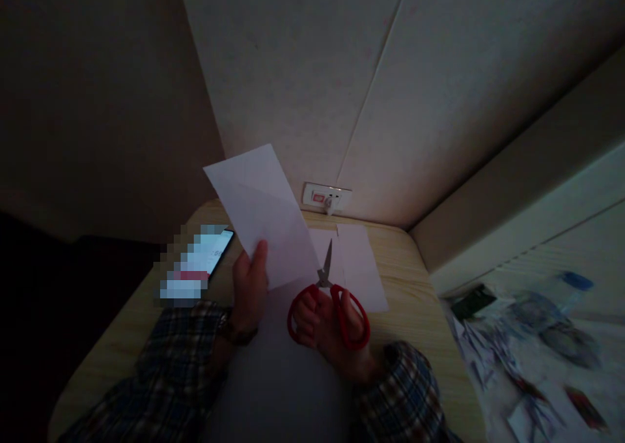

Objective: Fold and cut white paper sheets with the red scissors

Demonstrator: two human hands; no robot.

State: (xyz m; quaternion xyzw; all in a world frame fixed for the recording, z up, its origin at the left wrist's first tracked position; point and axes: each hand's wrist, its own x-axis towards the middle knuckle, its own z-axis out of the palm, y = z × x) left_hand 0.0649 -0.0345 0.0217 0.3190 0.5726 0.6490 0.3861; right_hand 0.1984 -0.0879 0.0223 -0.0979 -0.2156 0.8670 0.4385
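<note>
The room is dim, with a pale panelled wall [312, 71] filling the upper centre of the frame, a thin seam running slantwise down it, and a darker brown wall [97, 104] at upper left. A white wall socket [326, 197] sits just above the far edge of the light wood-grain table [415, 293]. A patterned cloth [537, 345] lies at lower right.

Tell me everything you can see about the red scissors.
The scissors have two red loop handles, seemingly plastic, and short grey metal blades joined at a pivot. The blades look nearly shut and point away from the person, toward the wall. The right hand holds them above the table, fingers through both loops. The blades are close beside the edge of the white sheet that the left hand holds up; whether they touch is unclear.
</note>
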